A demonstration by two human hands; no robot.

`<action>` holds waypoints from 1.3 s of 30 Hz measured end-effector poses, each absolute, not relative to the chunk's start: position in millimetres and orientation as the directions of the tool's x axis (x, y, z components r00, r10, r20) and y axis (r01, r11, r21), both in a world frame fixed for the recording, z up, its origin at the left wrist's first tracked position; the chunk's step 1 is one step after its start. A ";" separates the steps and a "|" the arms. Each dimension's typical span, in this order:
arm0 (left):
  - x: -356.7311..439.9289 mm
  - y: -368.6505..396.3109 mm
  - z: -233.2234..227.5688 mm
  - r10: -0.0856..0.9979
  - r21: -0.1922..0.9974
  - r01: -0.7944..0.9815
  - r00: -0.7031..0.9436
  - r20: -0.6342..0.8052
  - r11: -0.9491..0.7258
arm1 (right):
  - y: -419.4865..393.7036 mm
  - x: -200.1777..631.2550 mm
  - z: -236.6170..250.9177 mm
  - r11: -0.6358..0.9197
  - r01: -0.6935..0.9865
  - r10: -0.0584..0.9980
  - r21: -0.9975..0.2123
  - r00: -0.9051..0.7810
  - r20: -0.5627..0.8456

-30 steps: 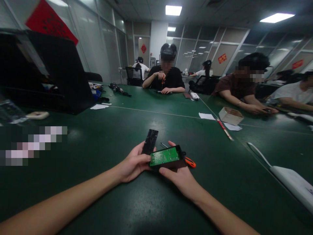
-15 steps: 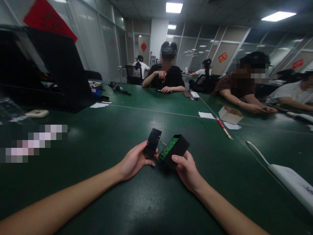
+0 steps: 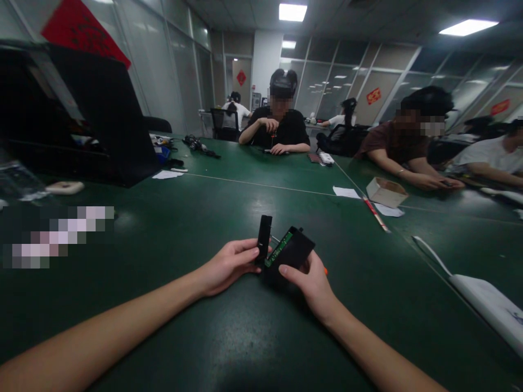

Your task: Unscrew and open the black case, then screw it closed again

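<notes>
Black cover [image 3: 263, 238] pinched upright in the left hand [image 3: 229, 265]; right hand [image 3: 309, 282] grips the open case [image 3: 293, 251], lower centre. Reassembly step, apparently: next, align cover squarely over the circuit board [image 3: 279, 249].

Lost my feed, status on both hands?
Left hand grips black cover upright. Right hand holds black case, green board showing. Nothing between them.

Cardboard box [image 3: 386, 191], laptop [image 3: 77, 117], seated people [image 3: 274, 130]
</notes>
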State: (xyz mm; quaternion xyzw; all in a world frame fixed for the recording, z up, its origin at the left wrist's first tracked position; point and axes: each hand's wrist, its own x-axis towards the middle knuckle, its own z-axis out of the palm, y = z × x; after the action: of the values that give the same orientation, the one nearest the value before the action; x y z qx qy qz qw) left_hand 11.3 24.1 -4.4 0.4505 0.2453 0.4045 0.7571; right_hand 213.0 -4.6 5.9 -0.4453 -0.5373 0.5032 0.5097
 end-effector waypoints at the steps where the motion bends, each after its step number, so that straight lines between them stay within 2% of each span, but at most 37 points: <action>1: 11.6 24.2 -5.1 0.832 0.886 -0.386 0.555 0.000 0.257 | -4.5 213.2 5.7 0.098 -0.035 0.991 -0.995 -0.086 0.100; 8: 10.2 26.0 -7.1 0.840 0.956 -0.255 0.542 0.020 0.142 | -4.5 213.4 4.6 0.130 -0.036 0.981 -0.991 -0.139 0.133; 23: 8.9 25.7 -8.6 0.876 0.991 -0.122 0.482 0.012 0.053 | -5.3 215.7 5.7 0.175 0.092 0.971 -0.980 -0.182 0.156; 39: 8.8 22.9 -3.8 0.840 0.995 -0.094 0.537 0.078 -0.033 | -7.5 215.8 6.7 0.224 0.250 0.968 -0.942 -0.170 0.185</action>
State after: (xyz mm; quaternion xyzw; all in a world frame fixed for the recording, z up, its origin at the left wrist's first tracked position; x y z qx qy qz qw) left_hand 8.8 22.9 -3.8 0.6141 0.3037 0.3731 0.6256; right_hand 215.8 -7.5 6.7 -0.4706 -0.6471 0.4080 0.4397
